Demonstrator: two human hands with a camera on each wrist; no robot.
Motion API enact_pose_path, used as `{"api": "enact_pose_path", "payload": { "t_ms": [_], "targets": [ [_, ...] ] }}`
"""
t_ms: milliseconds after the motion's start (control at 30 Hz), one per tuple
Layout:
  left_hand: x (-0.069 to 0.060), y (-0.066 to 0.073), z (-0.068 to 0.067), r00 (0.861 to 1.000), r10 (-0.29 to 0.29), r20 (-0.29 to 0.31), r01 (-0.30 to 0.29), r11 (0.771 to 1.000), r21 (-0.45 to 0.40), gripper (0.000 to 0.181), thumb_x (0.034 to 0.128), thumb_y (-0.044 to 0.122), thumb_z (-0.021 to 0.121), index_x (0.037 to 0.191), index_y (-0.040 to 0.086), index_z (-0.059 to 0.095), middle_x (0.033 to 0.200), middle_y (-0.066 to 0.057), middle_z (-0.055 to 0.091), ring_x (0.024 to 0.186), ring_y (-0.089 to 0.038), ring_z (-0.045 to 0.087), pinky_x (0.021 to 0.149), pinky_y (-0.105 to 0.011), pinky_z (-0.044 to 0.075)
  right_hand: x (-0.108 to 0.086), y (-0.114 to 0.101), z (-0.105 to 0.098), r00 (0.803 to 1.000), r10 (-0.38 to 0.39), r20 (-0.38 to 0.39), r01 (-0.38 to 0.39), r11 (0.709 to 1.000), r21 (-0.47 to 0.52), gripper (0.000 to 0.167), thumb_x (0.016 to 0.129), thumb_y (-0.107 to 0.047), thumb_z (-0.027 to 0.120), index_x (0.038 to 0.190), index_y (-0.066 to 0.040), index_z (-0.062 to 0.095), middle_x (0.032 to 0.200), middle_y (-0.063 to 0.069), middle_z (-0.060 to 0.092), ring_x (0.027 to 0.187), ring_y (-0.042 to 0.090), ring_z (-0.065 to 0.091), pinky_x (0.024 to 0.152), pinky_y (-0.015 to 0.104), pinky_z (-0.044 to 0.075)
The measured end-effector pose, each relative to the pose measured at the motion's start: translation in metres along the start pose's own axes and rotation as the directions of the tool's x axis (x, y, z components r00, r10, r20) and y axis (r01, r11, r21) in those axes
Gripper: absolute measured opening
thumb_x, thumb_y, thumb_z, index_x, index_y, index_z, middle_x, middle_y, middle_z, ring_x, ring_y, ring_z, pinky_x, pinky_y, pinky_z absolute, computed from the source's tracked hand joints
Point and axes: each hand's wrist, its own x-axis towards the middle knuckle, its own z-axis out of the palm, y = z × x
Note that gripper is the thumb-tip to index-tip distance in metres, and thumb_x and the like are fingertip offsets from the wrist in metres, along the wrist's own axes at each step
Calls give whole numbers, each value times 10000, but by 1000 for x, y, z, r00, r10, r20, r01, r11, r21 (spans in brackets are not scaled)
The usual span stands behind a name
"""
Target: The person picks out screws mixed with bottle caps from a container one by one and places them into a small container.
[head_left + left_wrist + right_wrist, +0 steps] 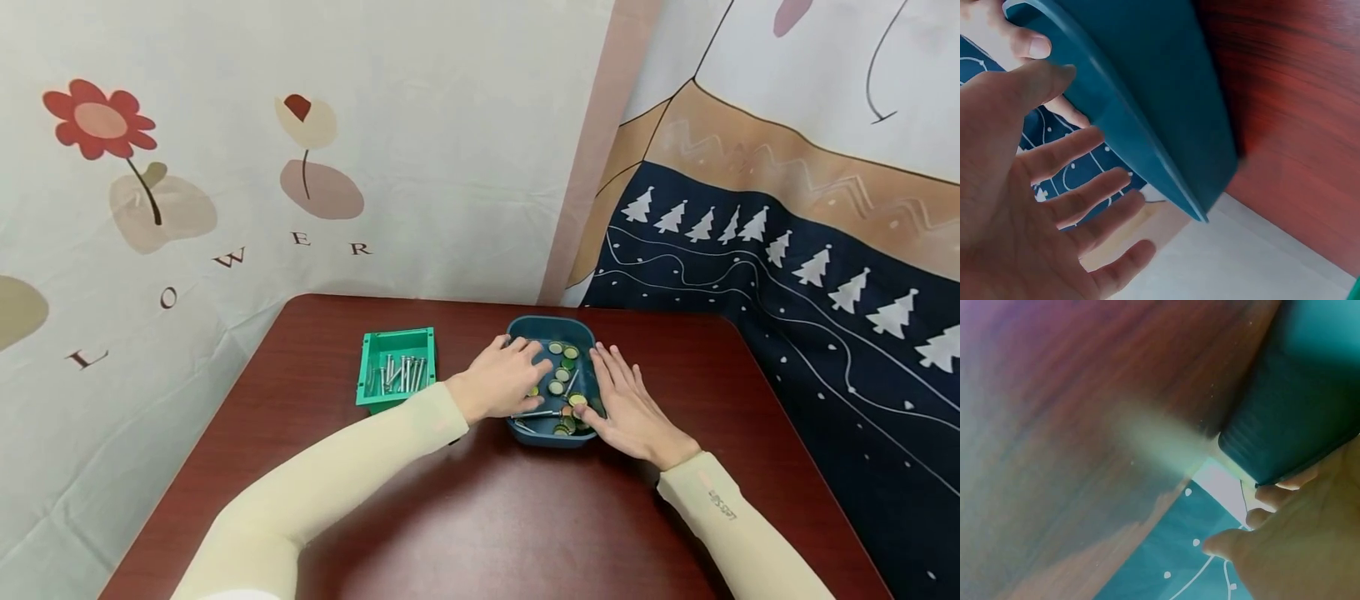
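A dark blue plastic basin (553, 442) stands near the back of the table. Inside it lie several round bottle caps (556, 387), gold and green, and a few long metal screws or nails (540, 414). Over the basin's left side hovers my left hand (501, 382), its fingers spread and loosely bent; in the left wrist view nothing shows between thumb and fingers. My right hand (637, 412) lies along the right rim, fingers fairly straight, thumb reaching over the edge near the caps. Whether it presses on the rim is hard to tell.
A green open box (397, 339) left of the basin holds several metal screws or nails (405, 373). Both stand on a reddish-brown table (480, 533). Printed cloths (450, 150) hang behind and to the right.
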Motion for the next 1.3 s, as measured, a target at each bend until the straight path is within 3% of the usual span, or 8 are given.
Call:
{"api": "enact_pose_path", "payload": {
  "t_ms": [167, 333, 433, 633, 833, 1067, 1167, 1300],
  "targets": [
    [12, 6, -5, 996, 36, 81, -39, 999, 29, 639, 1119, 595, 740, 1657, 260, 662, 1676, -66, 665, 1485, -254, 681, 1202, -486, 617, 1, 0, 0, 1000, -4, 2, 4, 1000, -3, 997, 1163, -498, 664, 1854, 6, 152, 1962, 233, 111, 1819, 544, 72, 1394, 867, 127],
    [23, 13, -12, 987, 73, 145, -76, 997, 13, 641, 1108, 573, 771, 1660, 263, 667, 1690, -61, 668, 1503, -245, 684, 1236, -501, 612, 1, 0, -1, 1000, -7, 5, 7, 1000, -6, 995, 1166, -503, 662, 1853, 9, 156, 1963, 237, 101, 1818, 547, 72, 1384, 878, 132],
    [28, 16, -13, 981, 94, 168, -94, 996, -8, 588, 1106, 544, 790, 1606, 245, 713, 1584, -37, 741, 1415, -218, 732, 1224, -498, 623, 1, 0, -1, 1000, -9, 10, 9, 1000, -4, 999, 1167, -509, 659, 1854, 7, 150, 1963, 235, 103, 1814, 554, 74, 1381, 881, 133],
    [36, 24, -14, 967, 77, 242, -62, 996, -67, 439, 1083, 475, 850, 1433, 214, 801, 1281, 29, 848, 1136, -126, 806, 988, -335, 701, 0, 0, -2, 1000, -12, 12, 12, 1000, -3, 1004, 1166, -527, 651, 1854, 7, 151, 1962, 234, 112, 1814, 550, 80, 1378, 884, 139],
    [46, 32, -15, 913, 11, 409, 42, 992, -119, 491, 1084, 410, 859, 1504, 181, 749, 1356, 5, 828, 1144, -119, 774, 1017, -333, 688, -1, 1, 1, 1000, -9, 12, 9, 1000, -5, 1000, 1168, -528, 645, 1858, -2, 148, 1964, 223, 120, 1819, 535, 84, 1379, 880, 147],
    [59, 38, -26, 834, -69, 548, 153, 982, -109, 361, 1072, 315, 871, 1412, 216, 800, 1360, 32, 810, 1014, -129, 666, 852, -313, 594, 0, 2, 2, 1000, -17, -2, 17, 1000, -5, 1005, 1165, -551, 631, 1856, 2, 153, 1962, 226, 125, 1820, 531, 91, 1380, 877, 154],
    [63, 40, -30, 810, -92, 578, 175, 981, -88, 337, 1063, 295, 880, 1384, 223, 808, 1362, 41, 798, 1022, -129, 650, 840, -319, 574, 0, 3, 2, 1000, -19, -6, 19, 1000, -3, 1010, 1163, -555, 631, 1854, 6, 154, 1961, 229, 126, 1820, 532, 92, 1378, 879, 156],
    [70, 39, -25, 794, -106, 599, 188, 979, -77, 336, 1058, 282, 879, 1380, 222, 800, 1376, 40, 787, 1070, -127, 669, 885, -316, 605, 1, 2, 2, 1000, -22, -10, 22, 1000, 1, 1007, 1160, -549, 639, 1851, 10, 166, 1958, 232, 136, 1813, 547, 105, 1373, 883, 162]
  ]
}}
